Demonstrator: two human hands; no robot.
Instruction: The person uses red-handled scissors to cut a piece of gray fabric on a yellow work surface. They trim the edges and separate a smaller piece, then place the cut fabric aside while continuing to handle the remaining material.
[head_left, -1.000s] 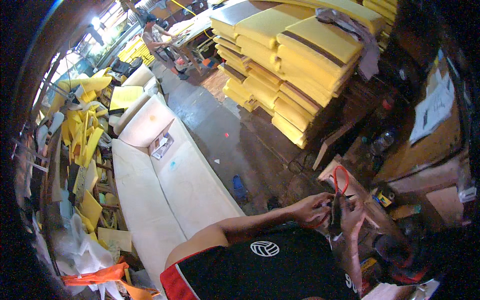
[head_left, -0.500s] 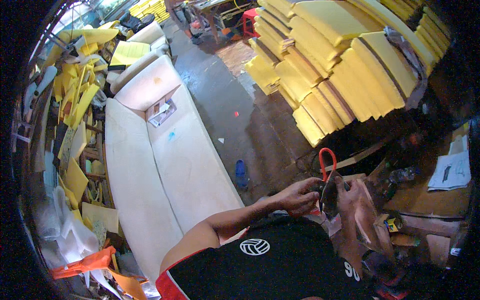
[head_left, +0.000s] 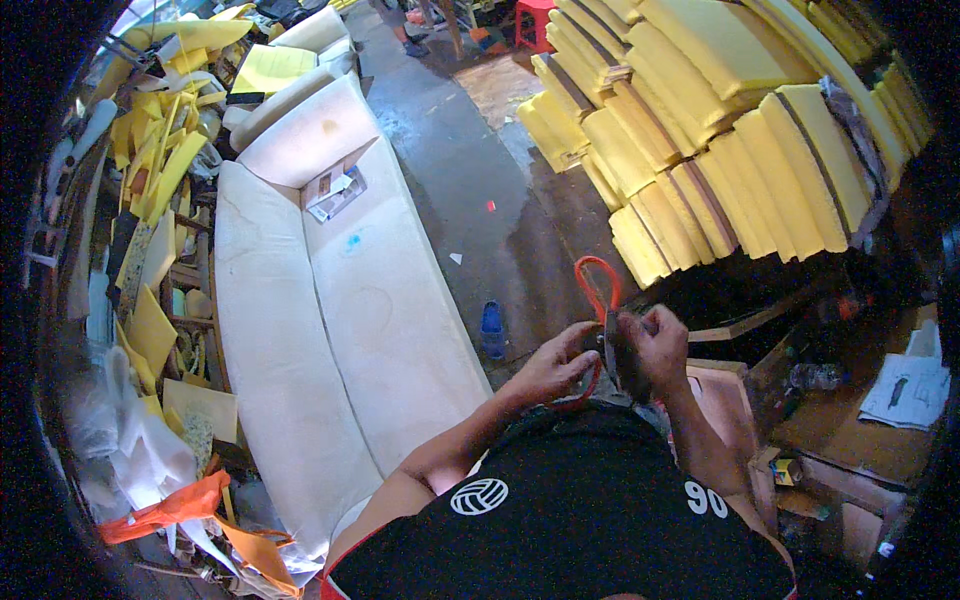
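Observation:
In front of my chest, slightly right of centre, both hands meet at a pair of scissors (head_left: 612,345) with orange loop handles. One orange loop rises above my fingers; another orange stretch curves below my left hand. My left hand (head_left: 552,364) is closed, its fingertips pinching near the middle of the scissors. On the other side, my right hand (head_left: 655,345) is curled closed around the dark metal part. My fingers cover much of the scissors, and whether anything else is held between them cannot be made out.
A long pale sofa (head_left: 350,290) with a box (head_left: 335,193) on it runs along my left. Foam scraps (head_left: 150,330) crowd beyond it. Stacked yellow foam sheets (head_left: 740,170) stand ahead right. A blue slipper (head_left: 492,330) lies on the floor; papers (head_left: 905,390) rest at right.
Both hands have shifted left in view with the scissors, and my view has turned. The orange loop now tilts left, and a second orange part shows below my left hand.

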